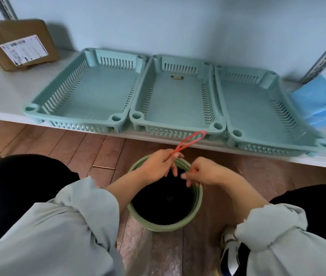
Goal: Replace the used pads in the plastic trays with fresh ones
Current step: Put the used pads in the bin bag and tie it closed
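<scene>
Your left hand (pixel 159 166) pinches one end of a red drawstring (pixel 190 141), whose loop sticks up and away toward the shelf; your right hand (pixel 199 173) is curled on what looks like the other red end, though the grip is partly hidden. Both work just above the rim of a green waste bin (pixel 197 204) lined with a black bag (pixel 164 204), likely so the bag can be drawn closed over whatever went in.

Beyond the bin, three teal plastic trays (pixel 178 98) sit side by side along the front edge of the white shelf (pixel 3 92), all bare inside, with no used pads in sight. The folded blue pads (pixel 321 100) wait at the shelf's right end, just beside the right tray. A cardboard box (pixel 19 44) stands at the back left corner.
</scene>
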